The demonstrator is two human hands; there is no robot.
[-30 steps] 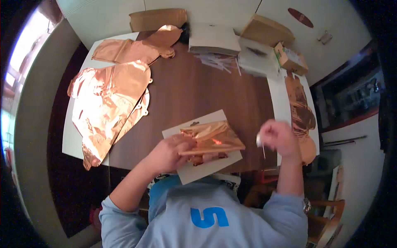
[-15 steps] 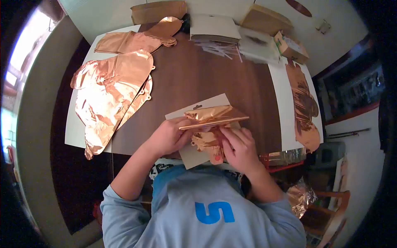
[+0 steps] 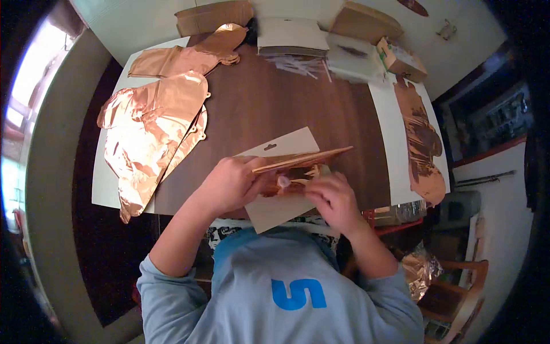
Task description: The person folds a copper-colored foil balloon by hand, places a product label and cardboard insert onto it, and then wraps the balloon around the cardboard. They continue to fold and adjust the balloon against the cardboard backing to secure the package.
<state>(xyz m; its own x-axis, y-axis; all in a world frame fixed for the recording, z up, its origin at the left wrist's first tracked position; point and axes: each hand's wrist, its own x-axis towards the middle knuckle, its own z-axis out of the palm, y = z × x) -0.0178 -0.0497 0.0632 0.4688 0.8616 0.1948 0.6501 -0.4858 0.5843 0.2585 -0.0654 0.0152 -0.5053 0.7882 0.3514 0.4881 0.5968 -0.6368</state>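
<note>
My left hand (image 3: pixel 229 182) is closed on the left end of a folded copper-coloured foil piece (image 3: pixel 303 159), which is tilted up over a pale card (image 3: pixel 281 213). Under the raised foil a small whitish round thing (image 3: pixel 283 182) shows near my left fingertips. My right hand (image 3: pixel 332 198) is at the right of the foil's underside, fingers bent together and slightly blurred; what they pinch, if anything, is too small to make out. The card has a dark hanging slot near its top edge and lies at the table's near edge.
Large copper foil sheets (image 3: pixel 154 126) lie on the left over a white board. White strips (image 3: pixel 295 64) sit by a stack of white cards (image 3: pixel 292 37) at the back. A small box (image 3: pixel 401 60) stands back right, and another foil piece (image 3: pixel 421 143) lies on the right.
My right hand has come in from the right to the foil, and now sits slightly farther right than half a second ago. The folded foil has been tilted up more steeply.
</note>
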